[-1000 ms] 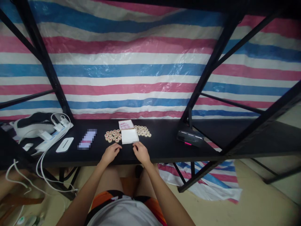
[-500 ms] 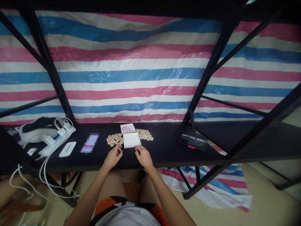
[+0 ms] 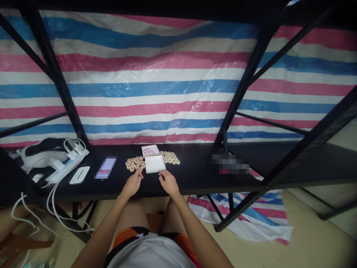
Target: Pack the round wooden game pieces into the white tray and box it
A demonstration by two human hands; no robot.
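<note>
A shallow white box [image 3: 155, 163] lies on the black shelf [image 3: 195, 175], with a pink-printed lid or card [image 3: 150, 150] just behind it. Several round wooden game pieces form one pile [image 3: 135, 163] left of the box and another pile [image 3: 170, 157] to its right. My left hand [image 3: 133, 182] rests on the shelf with its fingertips at the near edge of the left pile, fingers loosely curled. My right hand [image 3: 168, 182] sits just below the box's near right corner, fingers bent, with nothing visible in it.
A white power strip with cables [image 3: 64, 163] and a dark headset-like device [image 3: 41, 152] lie at the left. A white flat gadget [image 3: 79, 175] and a blurred item [image 3: 105, 168] sit between them and the pieces. Another blurred object [image 3: 230, 164] lies right. Black frame struts [image 3: 241, 96] cross the striped tarp.
My left hand has crept forward to the near edge of the left pile. My right hand has hardly moved. The view shifted slightly.
</note>
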